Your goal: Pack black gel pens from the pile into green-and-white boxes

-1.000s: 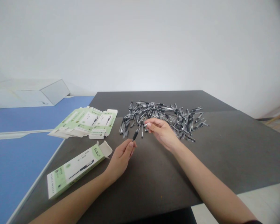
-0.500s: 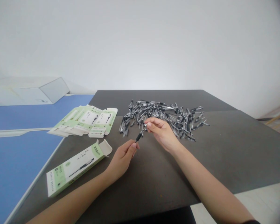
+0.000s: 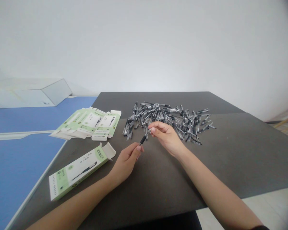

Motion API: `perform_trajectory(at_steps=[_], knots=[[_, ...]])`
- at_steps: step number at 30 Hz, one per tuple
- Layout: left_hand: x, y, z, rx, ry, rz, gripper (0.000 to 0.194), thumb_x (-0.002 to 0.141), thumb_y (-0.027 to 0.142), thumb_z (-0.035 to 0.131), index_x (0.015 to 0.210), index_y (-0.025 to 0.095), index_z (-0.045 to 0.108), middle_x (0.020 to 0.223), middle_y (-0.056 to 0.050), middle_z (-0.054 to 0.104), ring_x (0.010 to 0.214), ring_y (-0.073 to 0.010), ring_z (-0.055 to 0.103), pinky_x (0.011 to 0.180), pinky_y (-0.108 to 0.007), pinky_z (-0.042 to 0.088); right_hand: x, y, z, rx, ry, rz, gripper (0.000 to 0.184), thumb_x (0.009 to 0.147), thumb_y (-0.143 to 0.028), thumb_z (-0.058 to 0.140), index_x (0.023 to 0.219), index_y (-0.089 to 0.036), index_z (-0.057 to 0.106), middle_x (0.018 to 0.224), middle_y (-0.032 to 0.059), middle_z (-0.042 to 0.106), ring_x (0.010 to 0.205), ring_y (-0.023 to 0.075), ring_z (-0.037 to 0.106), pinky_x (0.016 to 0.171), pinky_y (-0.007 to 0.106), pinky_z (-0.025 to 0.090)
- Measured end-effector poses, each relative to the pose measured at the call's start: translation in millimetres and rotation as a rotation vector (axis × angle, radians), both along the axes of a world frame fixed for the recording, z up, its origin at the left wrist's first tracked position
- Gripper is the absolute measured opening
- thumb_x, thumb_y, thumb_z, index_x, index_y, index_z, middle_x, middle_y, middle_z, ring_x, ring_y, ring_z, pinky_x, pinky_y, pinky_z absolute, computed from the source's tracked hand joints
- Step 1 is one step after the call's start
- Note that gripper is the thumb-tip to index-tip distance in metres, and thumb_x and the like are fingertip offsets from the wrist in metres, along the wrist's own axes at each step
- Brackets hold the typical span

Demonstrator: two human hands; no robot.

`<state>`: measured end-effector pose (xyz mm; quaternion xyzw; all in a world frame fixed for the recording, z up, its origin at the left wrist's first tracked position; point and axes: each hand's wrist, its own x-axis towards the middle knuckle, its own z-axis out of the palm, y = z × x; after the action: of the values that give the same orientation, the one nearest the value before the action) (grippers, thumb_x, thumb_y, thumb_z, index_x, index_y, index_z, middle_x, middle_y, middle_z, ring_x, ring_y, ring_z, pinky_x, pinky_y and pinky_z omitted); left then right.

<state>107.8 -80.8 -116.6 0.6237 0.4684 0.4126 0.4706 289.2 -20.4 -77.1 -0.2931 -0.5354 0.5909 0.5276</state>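
Note:
A pen with a black grip is held slantwise between my two hands, above the dark table. My left hand is closed on its lower end, thumb on top. At the upper end, my right hand pinches the pen between thumb and fingertips; the tip itself is mostly covered. Just behind the hands lies a loose heap of clear and black pens. Left of my left hand, an opened green and white pen box lies on its side, its end flap sticking out toward the heap.
Several flattened green and white cartons overlap at the table's left edge. A blue surface adjoins the dark table on the left, with a large white box on it. A white wall rises behind.
Almost nothing differs. Both hands hold the pen in nearly the same pose, and the view has shifted very slightly.

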Motion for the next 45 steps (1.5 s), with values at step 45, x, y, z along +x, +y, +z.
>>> perform_trajectory(at_steps=[45], knots=[[1.2,0.8,6.0,-0.056,-0.190,0.139,0.032,0.085,0.050,0.068,0.087,0.019,0.061,0.069,0.005,0.047,0.056,-0.0088,0.039,0.050,-0.023,0.029,-7.4,-10.9,-5.7,-0.072,-0.037,-0.025,0.032,0.069,-0.048,0.086,0.080,-0.021,0.074,0.072,-0.0008,0.067,0.064,0.0115,0.051,0.064,0.027,0.041]])
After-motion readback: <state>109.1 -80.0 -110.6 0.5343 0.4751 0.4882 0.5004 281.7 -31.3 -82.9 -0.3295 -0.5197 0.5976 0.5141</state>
